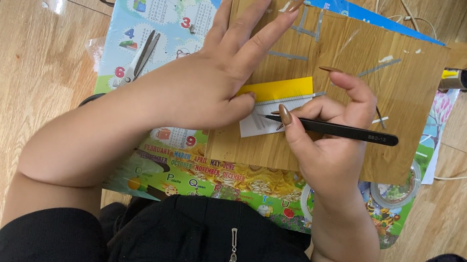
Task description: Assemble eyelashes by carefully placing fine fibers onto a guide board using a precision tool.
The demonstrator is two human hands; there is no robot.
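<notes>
Lying far left on a colourful alphabet poster (pixel 130 62), scissors (pixel 144 58) sit apart from the work. The left hand (pixel 217 77), fingers spread flat, presses a yellow strip (pixel 279 88) and white paper (pixel 264 120) onto a wood-grain board (pixel 383 80). Right of it, the right hand (pixel 326 147) pinches black tweezers (pixel 342 131), tips touching the paper.

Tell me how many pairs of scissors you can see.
1: the scissors lie on the colourful poster, beside the left hand. Others may be hidden under the wooden board.
</notes>
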